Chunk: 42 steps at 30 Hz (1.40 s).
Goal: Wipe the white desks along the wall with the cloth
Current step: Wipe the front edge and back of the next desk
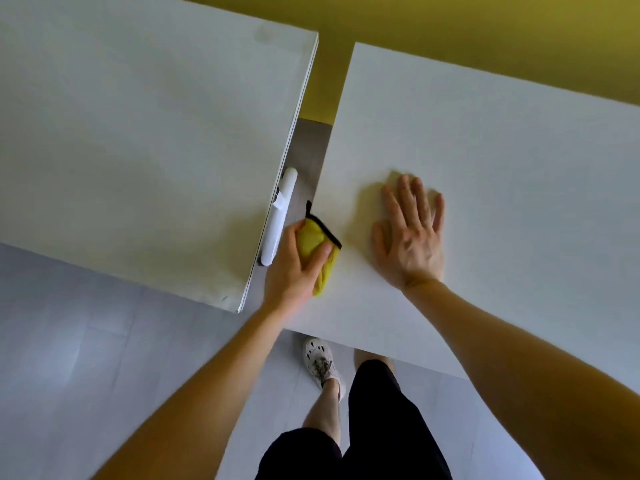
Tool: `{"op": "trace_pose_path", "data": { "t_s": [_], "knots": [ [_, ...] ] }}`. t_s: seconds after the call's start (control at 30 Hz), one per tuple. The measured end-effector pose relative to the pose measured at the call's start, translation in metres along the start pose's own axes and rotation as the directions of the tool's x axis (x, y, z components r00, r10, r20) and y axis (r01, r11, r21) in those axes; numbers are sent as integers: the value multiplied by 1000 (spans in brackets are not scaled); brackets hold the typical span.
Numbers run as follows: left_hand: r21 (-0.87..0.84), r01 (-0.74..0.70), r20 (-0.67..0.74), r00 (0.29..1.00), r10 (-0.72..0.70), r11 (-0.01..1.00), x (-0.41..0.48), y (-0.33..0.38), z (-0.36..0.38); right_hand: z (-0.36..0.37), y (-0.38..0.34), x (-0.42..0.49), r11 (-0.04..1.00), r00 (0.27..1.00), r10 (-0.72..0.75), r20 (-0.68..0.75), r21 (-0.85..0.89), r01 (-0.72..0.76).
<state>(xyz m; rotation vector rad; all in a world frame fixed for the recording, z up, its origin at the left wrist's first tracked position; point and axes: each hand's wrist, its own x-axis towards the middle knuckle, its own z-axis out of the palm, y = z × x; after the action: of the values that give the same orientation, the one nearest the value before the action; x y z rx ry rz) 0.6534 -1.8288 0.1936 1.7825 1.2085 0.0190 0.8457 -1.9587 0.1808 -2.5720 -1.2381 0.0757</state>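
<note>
Two white desks stand side by side against a yellow wall: the left desk (131,133) and the right desk (502,161), with a narrow gap between them. My left hand (294,268) grips a bunched yellow cloth (320,251) with a black edge at the right desk's left edge. My right hand (410,233) rests flat on the right desk's top, fingers straight and spread, a short way right of the cloth.
A white desk foot (277,220) shows in the gap, under the left desk's right edge. The yellow wall (450,22) runs behind both desks. Grey floor (86,358) lies in front. My legs and a white shoe (320,362) are below the right desk's front edge.
</note>
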Motion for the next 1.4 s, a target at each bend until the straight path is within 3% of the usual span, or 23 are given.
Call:
{"op": "trace_pose_path", "data": {
  "t_s": [0.1, 0.17, 0.33, 0.47, 0.57, 0.67, 0.8, 0.9, 1.0, 1.07, 1.1, 1.17, 1.2, 1.27, 1.33, 1.4],
  "knots": [
    [56, 41, 71, 996, -45, 998, -52, -29, -14, -2, -1, 0, 1000, 1000, 3, 21, 4, -3],
    [88, 53, 96, 993, -61, 995, -39, -18, -16, -5, -3, 1, 1000, 999, 6, 32, 14, -6],
    [72, -20, 3, 1000, 20, 997, 109, 78, 8, -14, -3, 10, 1000, 997, 0, 73, -24, 2],
    [138, -107, 21, 994, 105, 985, 226, 161, 14, -27, 26, 88, 995, 995, -102, -16, 19, 102],
    [182, -106, -5, 994, 109, 977, 277, 198, 16, -24, 67, 143, 999, 999, -38, -5, -39, 37],
    [300, -147, -34, 986, 164, 943, 291, 211, 16, -13, 83, 147, 1000, 1000, -13, -20, 14, 13],
    [607, -247, -76, 928, 365, 755, 276, 211, -9, -13, 81, 145, 997, 998, -15, -53, 69, 18],
    [642, -415, -101, 788, 607, 645, 262, 234, -28, -16, 81, 148, 996, 999, -15, -43, 92, 19],
    [646, -637, 117, 627, 770, 421, 246, 272, -21, -18, 83, 145, 965, 994, 54, -91, 259, -29],
    [627, -722, 338, 590, 733, 292, 238, 282, -7, -28, 86, 143, 859, 936, 297, -188, 480, -176],
    [616, -733, 390, 603, 696, 289, 236, 275, -1, -36, 90, 144, 812, 870, 416, -264, 539, -225],
    [592, -690, 303, 669, 678, 416, 230, 246, 6, -53, 97, 149, 823, 783, 473, -405, 521, -228],
    [587, -636, 194, 711, 675, 501, 224, 224, 10, -61, 98, 155, 860, 800, 413, -435, 475, -186],
    [598, -514, 1, 768, 641, 615, 205, 179, 20, -62, 98, 179, 928, 908, 228, -352, 362, -92],
    [620, -478, -8, 789, 614, 622, 186, 146, 32, -47, 89, 202, 971, 987, 71, -143, 237, -35],
    [633, -483, 12, 788, 616, 605, 174, 128, 39, -32, 74, 217, 992, 999, -31, 15, 119, 29]
  ]
}}
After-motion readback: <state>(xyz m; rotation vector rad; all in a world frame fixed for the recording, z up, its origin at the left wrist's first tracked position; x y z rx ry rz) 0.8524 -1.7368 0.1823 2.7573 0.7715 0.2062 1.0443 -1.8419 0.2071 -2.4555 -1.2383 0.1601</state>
